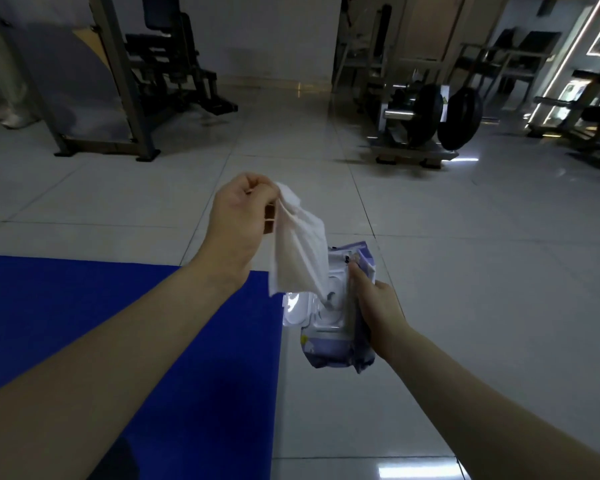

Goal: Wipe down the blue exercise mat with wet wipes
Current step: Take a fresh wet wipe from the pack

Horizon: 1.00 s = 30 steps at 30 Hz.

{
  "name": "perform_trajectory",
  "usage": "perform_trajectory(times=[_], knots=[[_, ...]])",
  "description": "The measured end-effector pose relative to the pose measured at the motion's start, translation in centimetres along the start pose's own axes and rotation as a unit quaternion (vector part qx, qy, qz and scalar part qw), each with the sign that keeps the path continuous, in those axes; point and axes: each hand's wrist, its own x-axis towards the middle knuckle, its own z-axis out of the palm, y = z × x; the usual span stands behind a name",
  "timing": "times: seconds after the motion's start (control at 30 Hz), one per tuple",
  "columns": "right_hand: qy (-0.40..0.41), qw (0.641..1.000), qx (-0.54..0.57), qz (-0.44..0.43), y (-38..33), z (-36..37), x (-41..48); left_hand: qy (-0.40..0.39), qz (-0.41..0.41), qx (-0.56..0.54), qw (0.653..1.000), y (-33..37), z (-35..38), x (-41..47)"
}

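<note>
1 wet wipe (300, 251) pinched by left hand (239, 216), lower end at pack opening. 1 wipes pack (336, 344), flip lid (297, 308) open, gripped by right hand (378, 308). 1 blue exercise mat (66, 306) laid flat on tiled floor (465, 271), lower left. 2 weight plates (444, 114) stood behind.

This is a gym. A weight bench (174, 57) in a steel rack (118, 81) stands at the back left, and a barbell with black plates (440, 114) rests on a low stand at the right. More machines (534, 64) line the far wall, and a blue mat (66, 306) lies on the glossy tiled floor (465, 254).
</note>
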Motion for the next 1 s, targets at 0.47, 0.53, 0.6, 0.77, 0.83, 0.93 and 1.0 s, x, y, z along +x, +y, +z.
perform_trajectory(times=[0.47, 0.53, 0.6, 0.77, 0.83, 0.93, 1.0], knots=[[-0.11, 0.985, 0.132, -0.025, -2.6, 0.8, -0.3, -0.235, -0.027, 0.419, 0.876, -4.6, 0.0, -1.7], [-0.14, 0.978, 0.152, -0.021, -3.0, 0.9, -0.7, -0.204, -0.009, 0.416, 0.886, -4.8, 0.5, -1.7], [-0.171, 0.972, 0.161, -0.022, -3.2, 0.8, -1.1, -0.182, -0.01, 0.4, 0.898, -4.9, 0.7, -1.6], [-0.214, 0.97, 0.106, -0.054, -2.8, 0.4, -1.5, -0.147, -0.006, 0.379, 0.913, -5.5, 0.8, -1.2], [-0.203, 0.973, 0.089, -0.067, -2.6, 0.5, -1.3, -0.144, -0.012, 0.37, 0.918, -5.8, 0.8, -1.1], [-0.153, 0.982, 0.078, -0.076, -2.3, 0.5, -0.8, -0.171, -0.038, 0.366, 0.914, -5.7, 0.8, -1.0], [-0.11, 0.988, 0.082, -0.074, -2.3, 0.4, -0.3, -0.175, -0.064, 0.341, 0.922, -5.5, 0.5, -0.7]])
